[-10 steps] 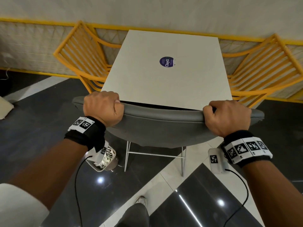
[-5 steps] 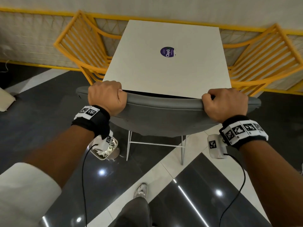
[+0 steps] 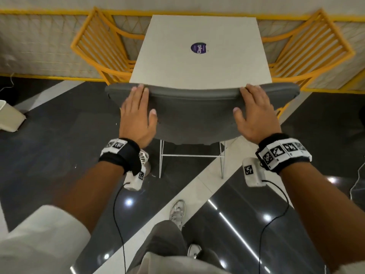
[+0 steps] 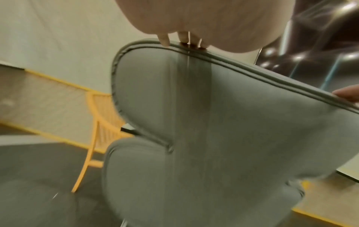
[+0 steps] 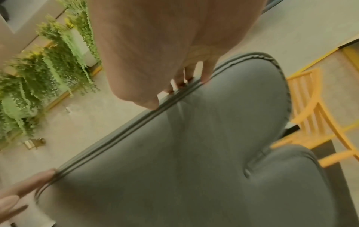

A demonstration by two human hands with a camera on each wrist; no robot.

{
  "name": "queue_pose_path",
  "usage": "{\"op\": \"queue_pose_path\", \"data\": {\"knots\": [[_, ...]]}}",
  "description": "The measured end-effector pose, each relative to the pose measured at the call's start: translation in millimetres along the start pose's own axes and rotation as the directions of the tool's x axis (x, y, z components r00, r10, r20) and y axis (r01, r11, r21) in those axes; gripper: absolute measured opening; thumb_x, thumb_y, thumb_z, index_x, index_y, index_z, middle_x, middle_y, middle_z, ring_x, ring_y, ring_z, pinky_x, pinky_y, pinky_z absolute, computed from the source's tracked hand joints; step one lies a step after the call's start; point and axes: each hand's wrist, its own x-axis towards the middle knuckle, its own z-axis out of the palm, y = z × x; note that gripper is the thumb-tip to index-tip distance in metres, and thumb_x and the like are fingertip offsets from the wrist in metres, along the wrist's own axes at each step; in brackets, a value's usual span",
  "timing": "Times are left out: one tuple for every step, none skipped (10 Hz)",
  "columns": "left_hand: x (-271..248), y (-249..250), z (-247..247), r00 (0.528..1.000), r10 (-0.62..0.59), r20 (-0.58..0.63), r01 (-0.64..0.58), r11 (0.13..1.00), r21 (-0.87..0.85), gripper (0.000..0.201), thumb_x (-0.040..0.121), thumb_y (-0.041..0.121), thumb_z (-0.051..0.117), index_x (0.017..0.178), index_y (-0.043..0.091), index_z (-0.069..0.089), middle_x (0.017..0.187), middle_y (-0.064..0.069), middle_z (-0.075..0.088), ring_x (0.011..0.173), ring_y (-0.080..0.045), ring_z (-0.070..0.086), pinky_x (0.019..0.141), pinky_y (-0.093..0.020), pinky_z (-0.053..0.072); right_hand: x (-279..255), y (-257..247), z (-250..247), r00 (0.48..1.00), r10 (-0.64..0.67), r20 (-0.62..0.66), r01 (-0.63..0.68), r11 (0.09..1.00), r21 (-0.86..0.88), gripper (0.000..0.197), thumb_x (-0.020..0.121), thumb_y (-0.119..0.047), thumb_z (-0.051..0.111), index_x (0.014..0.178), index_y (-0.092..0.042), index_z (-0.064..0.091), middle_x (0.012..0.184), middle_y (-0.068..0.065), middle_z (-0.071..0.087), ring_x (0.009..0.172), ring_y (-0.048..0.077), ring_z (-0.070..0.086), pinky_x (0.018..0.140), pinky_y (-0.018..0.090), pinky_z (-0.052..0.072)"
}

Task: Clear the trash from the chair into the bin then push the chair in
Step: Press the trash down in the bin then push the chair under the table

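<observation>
The grey padded chair [image 3: 197,113] stands pushed in under the white square table [image 3: 199,62], its backrest top edge meeting the table's near edge. My left hand [image 3: 138,113] lies flat on the left of the backrest with fingers straight, and my right hand [image 3: 254,113] lies flat on its right side. Both wrist views show the chair back [image 4: 223,130] [image 5: 184,153] close up with fingertips [image 4: 165,41] [image 5: 205,76] at its piped top edge. The seat is hidden under the table. A pale bin [image 3: 8,117] stands on the floor at far left.
Two yellow slatted chairs [image 3: 102,48] [image 3: 308,50] flank the table against a yellow-trimmed wall. The floor is dark glossy tile with a white diagonal stripe [image 3: 199,186]. My shoe [image 3: 177,212] and leg are below the chair. Hanging green plants [image 5: 44,64] show in the right wrist view.
Both hands have let go of the backrest's top edge and now lie flat with straight fingers. The chair has moved forward until its back meets the table edge.
</observation>
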Motion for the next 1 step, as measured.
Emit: {"op": "queue_pose_path", "data": {"knots": [[-95.8,-25.4,16.4,0.964,-0.139,0.227,0.176,0.973,-0.150,0.057,0.100,0.037,0.033,0.147,0.007,0.044,0.155,-0.014,0.040,0.143,-0.030,0.038,0.118,-0.040,0.030,-79.7,-7.8,11.0,0.952,0.092,0.291,-0.147,0.974,0.173,0.028,0.097,-0.033,0.044,0.113,-0.016,0.059,0.119,0.011,0.059,0.113,0.031,0.059,0.092,0.035,0.045]]}}
